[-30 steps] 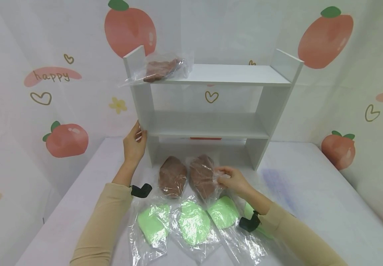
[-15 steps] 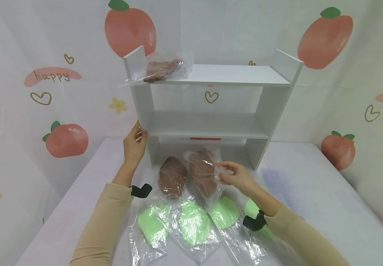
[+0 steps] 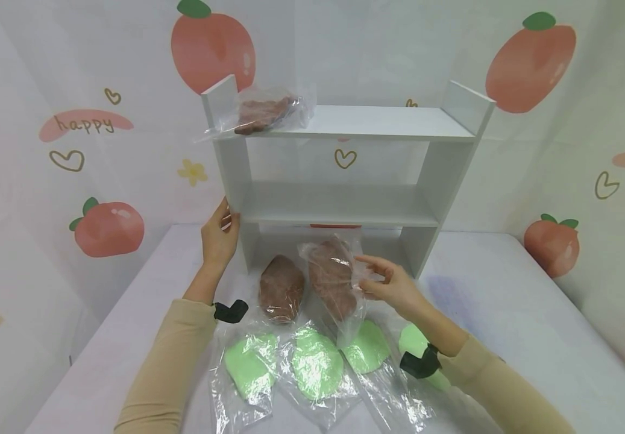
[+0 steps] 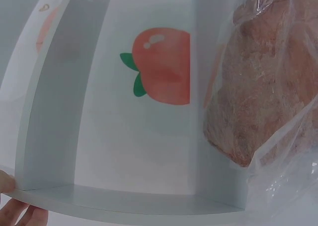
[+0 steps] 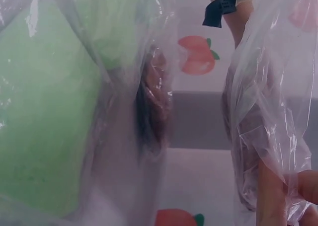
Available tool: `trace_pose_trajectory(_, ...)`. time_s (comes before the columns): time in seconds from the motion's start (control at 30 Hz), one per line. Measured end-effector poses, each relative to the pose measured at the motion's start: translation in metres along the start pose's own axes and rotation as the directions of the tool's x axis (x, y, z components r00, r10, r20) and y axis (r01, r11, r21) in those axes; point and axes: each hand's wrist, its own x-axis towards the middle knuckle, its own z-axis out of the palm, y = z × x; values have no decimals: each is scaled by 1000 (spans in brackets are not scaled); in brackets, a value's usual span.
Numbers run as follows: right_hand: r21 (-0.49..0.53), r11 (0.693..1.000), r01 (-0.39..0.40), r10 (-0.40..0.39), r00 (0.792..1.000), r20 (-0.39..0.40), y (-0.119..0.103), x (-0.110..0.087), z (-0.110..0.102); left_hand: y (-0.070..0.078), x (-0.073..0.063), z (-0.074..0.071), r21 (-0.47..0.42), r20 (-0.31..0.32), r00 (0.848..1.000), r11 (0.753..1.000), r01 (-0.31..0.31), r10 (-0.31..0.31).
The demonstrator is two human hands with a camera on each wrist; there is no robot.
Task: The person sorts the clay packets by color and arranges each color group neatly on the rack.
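Note:
My left hand [image 3: 219, 238] grips the left side panel of a white shelf unit [image 3: 339, 222], thumb at the front edge and fingers behind. In the left wrist view, its fingers [image 4: 22, 213] curl over the panel's edge. My right hand [image 3: 399, 288] pinches the right edge of a clear plastic bag with a brown lumpy piece [image 3: 334, 274] inside. That bag is tilted up before the lowest compartment; in the right wrist view it hangs from thumb and finger [image 5: 271, 196]. Beside it lies another bagged brown piece [image 3: 281, 289], pointed at the top.
Several flat green pieces in clear bags [image 3: 317, 364] lie along the table's near side. A further bagged brown piece [image 3: 263, 114] sits at the left of the top shelf. A fruit-print cloth [image 3: 117, 199] hangs behind the shelf unit.
The bagged brown piece in my right hand has risen slightly toward the shelf and tilted up. The right forearm shifted a little right. My left hand stays on the side panel.

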Motion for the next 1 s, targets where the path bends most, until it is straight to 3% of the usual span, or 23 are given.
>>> trace_pose_trajectory(0.67, 7, 999, 42, -42, 999, -13, -23, -11, -6, 1, 0, 0, -7, 7, 1000, 1000, 7, -7)
trace_pose_trajectory(1.0, 8, 991, 136, -136, 991, -2, -47, -21, -9, 1, 0, 0, -10, 0, 1000, 1000, 2, -2)
